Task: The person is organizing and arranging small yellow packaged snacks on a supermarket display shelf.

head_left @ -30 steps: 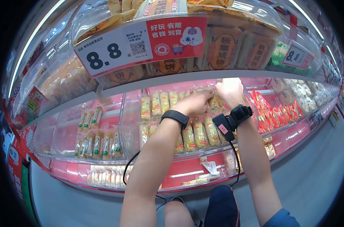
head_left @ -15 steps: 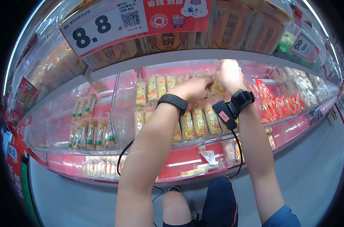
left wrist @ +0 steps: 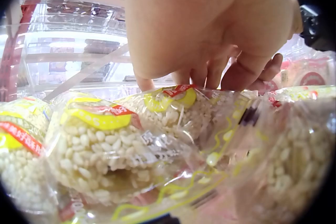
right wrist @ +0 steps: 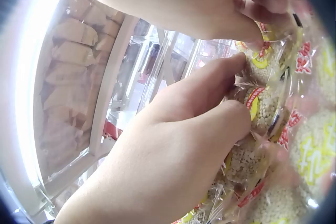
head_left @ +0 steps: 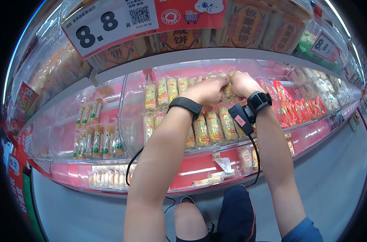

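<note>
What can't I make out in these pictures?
- Left wrist: fingertips of the bare left hand, mostly hidden behind pale, grainy, clear-wrapped oblong bars.
- Head: top of big red-white rectangular price sign, cut off by upper edge.
- Head: fine print on small pink-white price card at right, too small.

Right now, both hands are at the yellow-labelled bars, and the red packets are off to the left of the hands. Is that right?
Not quite: the head view shows the red packets to the right of the hands. The left hand and right hand are indeed at the yellow-labelled bars.
</note>
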### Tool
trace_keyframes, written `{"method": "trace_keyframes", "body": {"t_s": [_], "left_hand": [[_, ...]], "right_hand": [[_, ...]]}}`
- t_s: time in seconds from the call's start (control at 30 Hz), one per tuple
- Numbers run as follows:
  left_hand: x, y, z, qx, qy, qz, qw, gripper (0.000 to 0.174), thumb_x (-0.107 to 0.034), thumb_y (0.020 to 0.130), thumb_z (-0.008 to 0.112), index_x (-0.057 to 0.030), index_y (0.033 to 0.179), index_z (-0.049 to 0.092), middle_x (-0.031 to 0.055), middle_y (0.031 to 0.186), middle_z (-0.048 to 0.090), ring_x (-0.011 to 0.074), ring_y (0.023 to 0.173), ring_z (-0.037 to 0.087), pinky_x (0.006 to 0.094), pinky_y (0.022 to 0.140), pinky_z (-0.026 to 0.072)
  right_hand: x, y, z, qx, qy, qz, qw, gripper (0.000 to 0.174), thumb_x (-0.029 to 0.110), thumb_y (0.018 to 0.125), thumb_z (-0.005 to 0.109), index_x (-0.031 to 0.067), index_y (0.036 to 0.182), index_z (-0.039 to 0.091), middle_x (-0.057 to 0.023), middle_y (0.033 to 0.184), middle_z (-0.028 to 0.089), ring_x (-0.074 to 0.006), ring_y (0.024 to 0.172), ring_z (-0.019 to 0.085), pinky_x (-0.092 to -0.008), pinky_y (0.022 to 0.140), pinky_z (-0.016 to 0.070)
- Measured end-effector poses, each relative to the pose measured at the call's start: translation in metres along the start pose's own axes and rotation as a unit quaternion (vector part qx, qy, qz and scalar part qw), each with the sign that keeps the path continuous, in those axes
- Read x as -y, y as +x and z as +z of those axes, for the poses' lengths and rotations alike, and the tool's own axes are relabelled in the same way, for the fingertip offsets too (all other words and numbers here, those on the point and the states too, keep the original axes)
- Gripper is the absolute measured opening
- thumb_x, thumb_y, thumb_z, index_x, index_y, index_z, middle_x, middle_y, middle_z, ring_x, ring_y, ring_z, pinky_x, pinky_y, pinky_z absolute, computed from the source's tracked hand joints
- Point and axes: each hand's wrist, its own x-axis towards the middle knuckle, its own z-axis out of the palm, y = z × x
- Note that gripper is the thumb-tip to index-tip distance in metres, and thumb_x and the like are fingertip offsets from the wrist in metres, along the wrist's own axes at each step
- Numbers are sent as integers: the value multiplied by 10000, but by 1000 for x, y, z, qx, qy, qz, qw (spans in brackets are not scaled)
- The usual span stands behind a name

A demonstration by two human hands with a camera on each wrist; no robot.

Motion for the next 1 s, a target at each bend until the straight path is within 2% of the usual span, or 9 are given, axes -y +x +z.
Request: {"method": "trace_keyframes", "body": {"t_s": [0.07,0.2,0.3,0.37,0.47,0.57,0.77,0.87,1.0], "left_hand": [[10,6,10,-40,12,32,999,591,-34,760,421,-126,1344,402,105,1310,506,264,1243,442,542,1087,95],[6,5,4,-4,-1,16,1000,582,-37,758,422,-128,1332,416,107,1337,480,272,1281,391,549,1081,99],[2,2,1,31,-11,3,999,577,-36,758,424,-123,1329,416,110,1354,460,279,1295,369,560,1071,119],[2,3,-2,50,-7,-1,999,575,-39,760,425,-120,1329,415,108,1363,450,284,1303,355,565,1065,126],[8,4,6,-13,7,25,1000,571,-38,759,425,-118,1325,416,112,1352,462,283,1295,368,568,1062,127],[3,2,-1,21,8,18,1000,597,-42,760,432,-133,1348,397,114,1405,398,283,1330,316,574,1073,110],[10,2,7,-30,82,38,995,651,-59,765,434,-170,1399,336,96,1479,272,259,1390,184,571,1094,94],[12,1,12,-42,71,31,996,618,-57,741,492,-116,1349,399,69,1471,290,221,1387,196,572,1082,148],[5,-2,6,-45,80,33,995,624,-71,756,490,-143,1365,380,69,1461,309,224,1377,224,567,1085,151]], "right_hand": [[-1,-2,-1,-11,27,7,1000,339,114,796,589,51,1130,581,-183,1082,628,-326,1053,592,-442,872,482],[-5,0,1,-1,29,5,1000,334,119,796,590,50,1123,587,-187,1083,626,-330,1050,593,-441,873,481],[-3,8,4,47,-101,-35,993,333,148,807,584,53,1126,588,-193,1096,619,-334,1064,584,-436,883,478],[-2,-3,2,-2,-55,-7,998,338,159,802,594,55,1123,594,-192,1119,610,-333,1080,575,-436,891,474],[3,-10,1,-45,-11,15,999,344,172,797,602,59,1122,599,-182,1156,594,-331,1101,562,-437,901,470],[-2,-4,4,-40,-15,17,999,359,179,797,602,63,1136,595,-175,1182,582,-330,1111,556,-438,905,467],[1,-4,4,-17,-59,8,998,371,170,803,580,66,1159,589,-167,1190,582,-315,1111,561,-429,906,468],[7,-11,-1,-16,-38,19,999,372,177,799,584,75,1156,596,-155,1190,586,-308,1107,566,-427,906,468],[4,-9,3,-31,-14,28,999,395,207,785,614,64,1153,593,-157,1184,590,-314,1103,567,-429,902,469]]}}
